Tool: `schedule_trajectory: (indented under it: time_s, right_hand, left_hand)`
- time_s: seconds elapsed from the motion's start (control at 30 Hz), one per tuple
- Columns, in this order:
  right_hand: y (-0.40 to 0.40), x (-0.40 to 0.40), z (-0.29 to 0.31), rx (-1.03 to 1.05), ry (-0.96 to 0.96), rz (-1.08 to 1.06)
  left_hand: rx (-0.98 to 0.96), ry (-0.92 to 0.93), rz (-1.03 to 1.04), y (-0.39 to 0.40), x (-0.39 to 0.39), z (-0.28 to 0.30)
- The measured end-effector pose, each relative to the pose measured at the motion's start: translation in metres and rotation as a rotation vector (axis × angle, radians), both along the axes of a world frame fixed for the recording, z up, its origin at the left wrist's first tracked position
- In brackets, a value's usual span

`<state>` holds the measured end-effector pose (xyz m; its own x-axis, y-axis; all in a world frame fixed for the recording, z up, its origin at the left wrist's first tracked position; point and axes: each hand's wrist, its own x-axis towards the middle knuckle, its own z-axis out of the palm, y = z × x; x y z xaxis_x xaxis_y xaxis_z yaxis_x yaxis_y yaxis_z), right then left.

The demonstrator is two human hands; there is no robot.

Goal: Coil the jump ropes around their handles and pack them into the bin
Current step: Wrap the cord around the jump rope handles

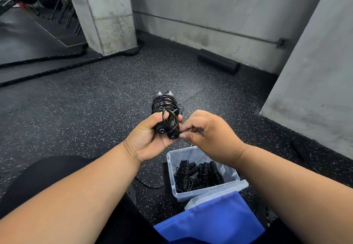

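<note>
A black cylindrical foam roller (pixel 218 61) lies on the speckled black rubber floor (pixel 86 100) against the grey concrete wall (pixel 219 9). A thick black battle rope (pixel 57 69) loops round the concrete pillar (pixel 103 13).

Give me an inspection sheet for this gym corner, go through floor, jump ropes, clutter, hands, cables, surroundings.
Surface: speckled black rubber floor.
Job's things: held jump rope, cord coiled round its paired handles; clear bin on the floor holds more coiled ropes.
Clutter: blue lid beside the bin; black foam roller by the wall.
Hands: left hand grips the handles; right hand pinches the cord end.
Cables: thick battle rope across the floor.
Surroundings: concrete pillar, grey walls.
</note>
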<state>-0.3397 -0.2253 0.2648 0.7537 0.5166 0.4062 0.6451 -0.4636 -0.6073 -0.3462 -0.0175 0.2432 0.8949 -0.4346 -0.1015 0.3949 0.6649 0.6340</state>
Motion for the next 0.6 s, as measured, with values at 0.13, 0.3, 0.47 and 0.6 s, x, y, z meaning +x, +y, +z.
schedule_trajectory:
  time_s: [0.13, 0.3, 0.47, 0.6]
  right_hand:
    - [-0.004, 0.001, 0.009, 0.012, 0.002, 0.009]
    - [0.003, -0.009, 0.009, 0.188, 0.299, 0.047]
    - [0.014, -0.013, -0.002, 0.38, 0.438, -0.045]
    - [0.02, -0.017, -0.009, 0.313, 0.39, -0.106]
  left_hand:
    - [0.067, -0.011, -0.038, -0.002, -0.004, 0.0]
    - [0.099, -0.017, -0.083, -0.003, -0.004, -0.003]
    - [0.151, 0.013, -0.075, -0.003, -0.005, 0.0]
    - [0.143, 0.031, -0.006, -0.006, -0.004, -0.001]
